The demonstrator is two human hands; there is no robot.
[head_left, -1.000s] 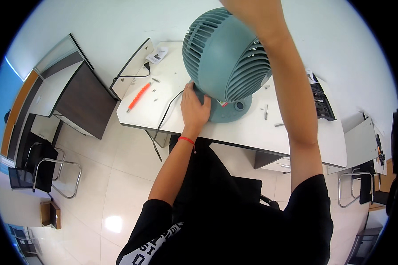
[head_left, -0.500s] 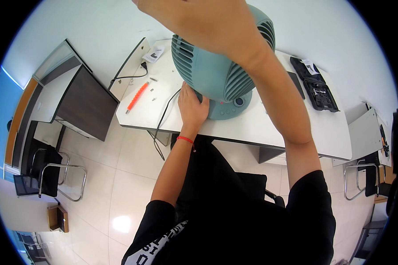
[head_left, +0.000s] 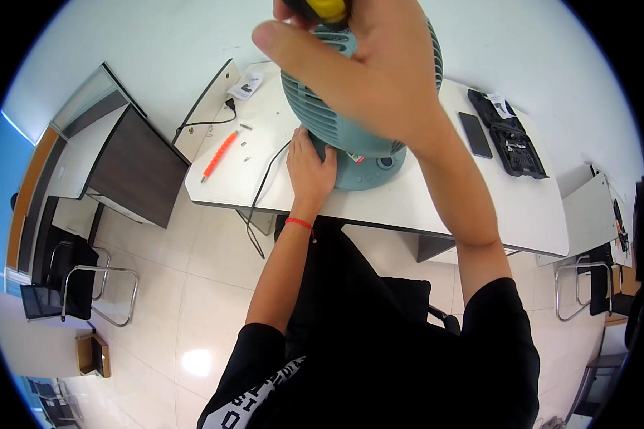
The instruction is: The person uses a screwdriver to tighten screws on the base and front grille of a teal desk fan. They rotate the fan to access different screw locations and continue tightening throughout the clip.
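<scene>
A grey-green table fan (head_left: 315, 118) with slatted sides stands on the white desk, on a round base with buttons. My left hand (head_left: 311, 168) grips the left side of the base near the stem, thumb and fingers on either side of a dark part. Raised over the fan's head, my right hand (head_left: 379, 82) closes on a yellow and black tool handle (head_left: 328, 10). The tool is cut off by the upper edge, so its working end cannot be seen. My right hand and forearm hide much of the fan's head.
On the desk (head_left: 215, 193) left of the fan lie an orange-red rod (head_left: 220, 156), small metal bits (head_left: 245, 127), a black plug (head_left: 230, 105) and a leaflet (head_left: 246, 86). To the right are a black phone (head_left: 475, 134) and an opened black tool case (head_left: 515, 150).
My right hand has come down and nearer over the fan, bringing the yellow and black handle into view. The fan's head has shifted or tilted slightly; my left hand stays on the base.
</scene>
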